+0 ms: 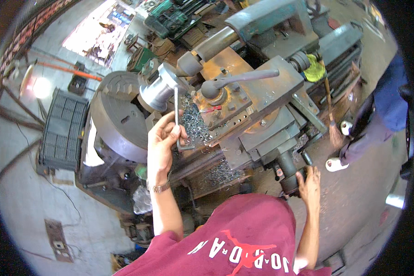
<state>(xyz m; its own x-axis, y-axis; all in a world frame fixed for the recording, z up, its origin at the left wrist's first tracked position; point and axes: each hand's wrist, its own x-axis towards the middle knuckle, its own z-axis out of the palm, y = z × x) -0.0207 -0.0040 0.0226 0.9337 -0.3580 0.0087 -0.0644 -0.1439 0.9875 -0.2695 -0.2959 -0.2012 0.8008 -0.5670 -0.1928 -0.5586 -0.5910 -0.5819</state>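
My left hand [163, 138] is closed round a thin L-shaped metal rod [176, 108], held upright with its short bent end at the bottom. Just beyond the rod's top, a shiny flanged metal workpiece [163, 87] sits between the lathe chuck [119, 117] and the tailstock centre [190, 63]. Curled metal chips [194, 124] are heaped right of this hand. My right hand [310, 186] is at the lathe's cross-slide crank [288, 177], its fingers curled against it. The palm side is partly hidden.
A tool post with a long lever [246, 78] stands on the rusty carriage. At the right, a person in blue [391, 103] stands near a broom [334, 133]. A black plastic crate [63, 129] is behind the chuck. A yellow-green cloth [314, 69] hangs near the tailstock.
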